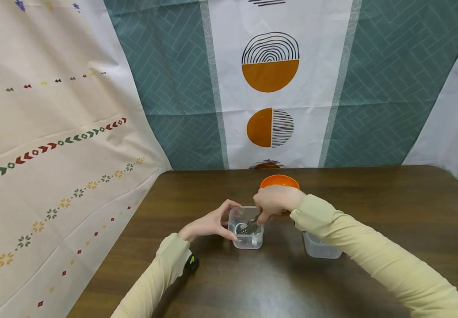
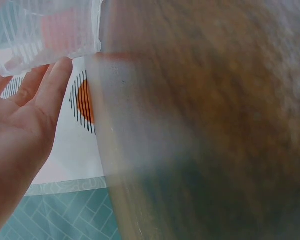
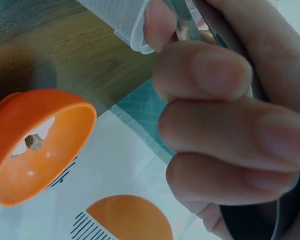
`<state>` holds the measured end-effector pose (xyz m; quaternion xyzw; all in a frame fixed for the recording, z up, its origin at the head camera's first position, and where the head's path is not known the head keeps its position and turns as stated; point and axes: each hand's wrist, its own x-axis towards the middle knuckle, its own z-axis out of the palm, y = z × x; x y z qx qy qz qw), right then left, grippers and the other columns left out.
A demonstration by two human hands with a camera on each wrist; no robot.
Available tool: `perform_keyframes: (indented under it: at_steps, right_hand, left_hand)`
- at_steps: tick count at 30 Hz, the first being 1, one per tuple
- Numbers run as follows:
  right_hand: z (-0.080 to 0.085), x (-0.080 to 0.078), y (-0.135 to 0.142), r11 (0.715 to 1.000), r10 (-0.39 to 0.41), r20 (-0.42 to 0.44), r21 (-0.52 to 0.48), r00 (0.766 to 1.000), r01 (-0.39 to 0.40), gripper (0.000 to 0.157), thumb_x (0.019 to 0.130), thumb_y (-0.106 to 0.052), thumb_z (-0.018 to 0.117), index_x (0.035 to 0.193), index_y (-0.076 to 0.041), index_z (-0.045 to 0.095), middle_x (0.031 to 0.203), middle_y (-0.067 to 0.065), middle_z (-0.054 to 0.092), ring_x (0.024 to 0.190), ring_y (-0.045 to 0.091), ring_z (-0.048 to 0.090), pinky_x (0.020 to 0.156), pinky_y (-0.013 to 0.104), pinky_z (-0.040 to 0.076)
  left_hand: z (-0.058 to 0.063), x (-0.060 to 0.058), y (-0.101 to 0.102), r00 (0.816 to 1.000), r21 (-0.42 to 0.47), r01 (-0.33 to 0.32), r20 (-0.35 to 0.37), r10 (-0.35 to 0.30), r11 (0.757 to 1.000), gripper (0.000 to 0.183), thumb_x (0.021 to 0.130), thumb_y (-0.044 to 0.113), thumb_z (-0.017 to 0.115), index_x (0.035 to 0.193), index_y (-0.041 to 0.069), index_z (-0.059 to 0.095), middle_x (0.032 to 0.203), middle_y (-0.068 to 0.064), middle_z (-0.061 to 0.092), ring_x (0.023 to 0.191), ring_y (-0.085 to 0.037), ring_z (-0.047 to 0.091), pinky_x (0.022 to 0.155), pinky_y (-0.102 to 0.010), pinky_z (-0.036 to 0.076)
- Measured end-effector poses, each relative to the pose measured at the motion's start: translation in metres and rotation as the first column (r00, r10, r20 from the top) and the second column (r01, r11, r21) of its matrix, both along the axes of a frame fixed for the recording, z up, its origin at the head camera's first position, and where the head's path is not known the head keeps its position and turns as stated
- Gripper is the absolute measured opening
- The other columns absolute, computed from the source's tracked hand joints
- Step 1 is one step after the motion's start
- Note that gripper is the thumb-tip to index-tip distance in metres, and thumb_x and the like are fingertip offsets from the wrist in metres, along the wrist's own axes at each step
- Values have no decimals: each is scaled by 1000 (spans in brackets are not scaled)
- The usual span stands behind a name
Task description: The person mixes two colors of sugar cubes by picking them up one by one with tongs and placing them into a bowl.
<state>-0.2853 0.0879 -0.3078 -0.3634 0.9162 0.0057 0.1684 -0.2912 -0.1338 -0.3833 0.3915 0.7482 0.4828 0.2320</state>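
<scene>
My left hand [image 1: 213, 223] holds a clear plastic container [image 1: 246, 241] by its left side, thumb at the front and fingers toward the back. In the left wrist view the fingers [image 2: 55, 92] lie against the container's wall [image 2: 65, 42]. My right hand [image 1: 277, 199] grips a utensil [image 1: 249, 226] with a dark handle [image 3: 255, 217] and a metallic, speckled-looking head. Its head reaches down inside the container, near something whitish at the bottom. The curled fingers [image 3: 210, 120] hide most of the handle, and I cannot tell the utensil's exact kind.
Behind my right hand stands an orange bowl [image 1: 279, 179]; a small brown chunk [image 3: 34, 142] and something white show inside it. A second clear container [image 1: 322, 251] sits under my right forearm, partly hidden. Patterned cloth hangs behind the dark wooden table [image 1: 253, 282] and along its left.
</scene>
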Motion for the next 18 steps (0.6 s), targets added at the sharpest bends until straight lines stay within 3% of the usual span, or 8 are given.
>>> perform_keyframes:
  at_steps: [7,12,18]
  right_hand:
    - [5,-1,7,999,-21,22,-45,1000,22,39,79,-32,69,50,-10,56,37,-8,35,32,8,32,37,21,26]
    - [9,0,13,997,4,-3,-77,1000,-5,42,79,-33,69,47,-13,52,38,-8,32,32,8,32,37,21,26]
    - [13,1,18,995,3,-23,-104,1000,-6,42,79,-32,70,46,-16,49,38,-9,32,32,9,34,37,22,29]
  left_hand:
    - [-20,-14,-3,1000,-11,-27,-16,27,1000,80,71,5,76,132,5,24,127,-14,36,118,-25,34,93,-44,34]
    - [-24,-17,-4,999,-2,-31,-28,31,1000,78,70,11,79,130,13,28,125,-7,39,116,-17,38,91,-36,37]
    - [-25,-16,-5,999,-1,-34,-32,34,999,79,69,19,80,129,15,29,124,-5,40,113,-17,40,90,-35,38]
